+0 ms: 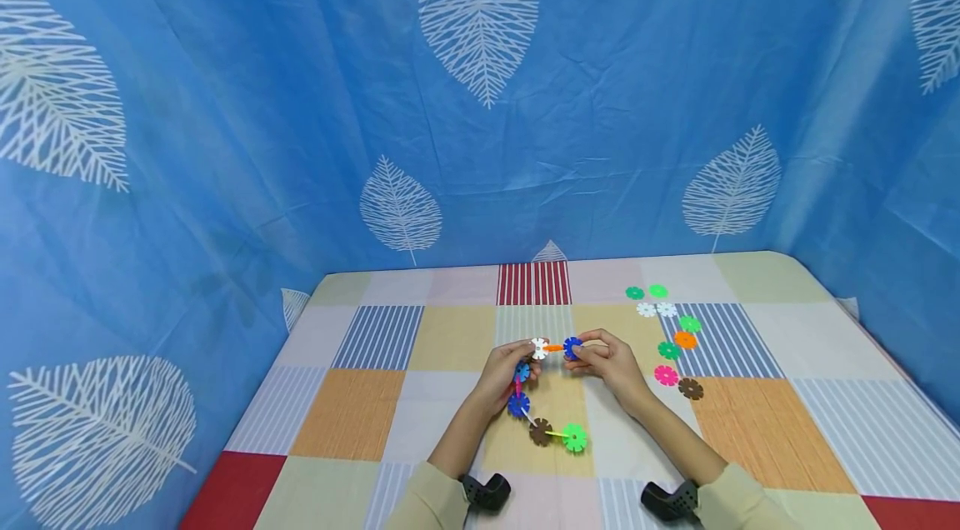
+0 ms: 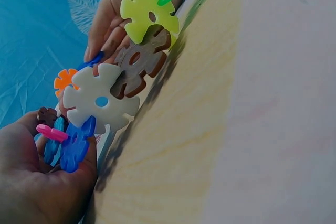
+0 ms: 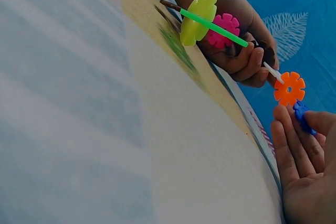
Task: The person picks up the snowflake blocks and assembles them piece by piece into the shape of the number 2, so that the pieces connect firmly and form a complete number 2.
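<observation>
A chain of flower-shaped interlocking plastic discs hangs between the two hands in the head view. My left hand (image 1: 497,377) grips it near a white disc (image 1: 540,348) and a light blue disc (image 1: 522,372). With thumb and fingers, my right hand (image 1: 617,370) pinches a dark blue disc (image 1: 572,347), which joins an orange disc (image 3: 290,89) beside the white one. Below the left hand the chain curves through a pink disc (image 3: 224,31), another dark blue disc (image 2: 77,145), a white disc (image 2: 100,97), a brown disc (image 2: 140,62), a yellow disc (image 2: 149,13) and a green end disc (image 1: 575,437).
Several loose discs lie to the right on the patchwork cloth (image 1: 442,405), among them an orange disc (image 1: 686,339), a pink disc (image 1: 666,376) and a brown disc (image 1: 691,388). A blue curtain (image 1: 600,97) with white leaf prints stands behind and at both sides.
</observation>
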Motion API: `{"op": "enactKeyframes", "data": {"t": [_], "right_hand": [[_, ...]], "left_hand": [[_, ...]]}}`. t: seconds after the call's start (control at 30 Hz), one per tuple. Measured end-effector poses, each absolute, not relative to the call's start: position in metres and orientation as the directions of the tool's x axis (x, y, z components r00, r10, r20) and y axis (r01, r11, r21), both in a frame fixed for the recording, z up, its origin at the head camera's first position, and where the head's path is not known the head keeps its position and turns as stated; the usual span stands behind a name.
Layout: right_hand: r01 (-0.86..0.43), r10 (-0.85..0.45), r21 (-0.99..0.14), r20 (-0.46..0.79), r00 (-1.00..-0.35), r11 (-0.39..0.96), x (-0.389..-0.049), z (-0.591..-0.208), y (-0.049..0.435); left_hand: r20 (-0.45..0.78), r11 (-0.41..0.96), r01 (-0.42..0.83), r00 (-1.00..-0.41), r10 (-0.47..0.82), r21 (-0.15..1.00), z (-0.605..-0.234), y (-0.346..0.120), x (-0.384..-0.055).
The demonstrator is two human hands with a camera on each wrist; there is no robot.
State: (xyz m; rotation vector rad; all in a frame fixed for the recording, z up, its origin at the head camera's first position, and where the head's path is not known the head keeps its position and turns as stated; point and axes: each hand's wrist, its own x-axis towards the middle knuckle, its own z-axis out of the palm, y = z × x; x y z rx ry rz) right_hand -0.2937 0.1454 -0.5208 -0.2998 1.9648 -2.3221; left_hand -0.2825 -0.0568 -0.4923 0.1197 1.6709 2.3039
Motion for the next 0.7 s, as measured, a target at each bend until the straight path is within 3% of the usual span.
{"op": "enactKeyframes", "data": {"t": [0.47,0.7], "right_hand": [[-0.103,-0.197,-0.984,0.132,-0.972,-0.148,-0.294,-0.523,0.146],[-0.111,-0.195,-0.982,0.140,-0.971,-0.151,-0.295,-0.524,0.146]], "left_hand": [[-0.100,-0.300,-0.191,-0.951,0.294,0.935,-0.494,-0.057,-0.285],[-0.112,-0.304,-0.197,-0.955,0.275,0.932,-0.514,-0.056,-0.297]]}}
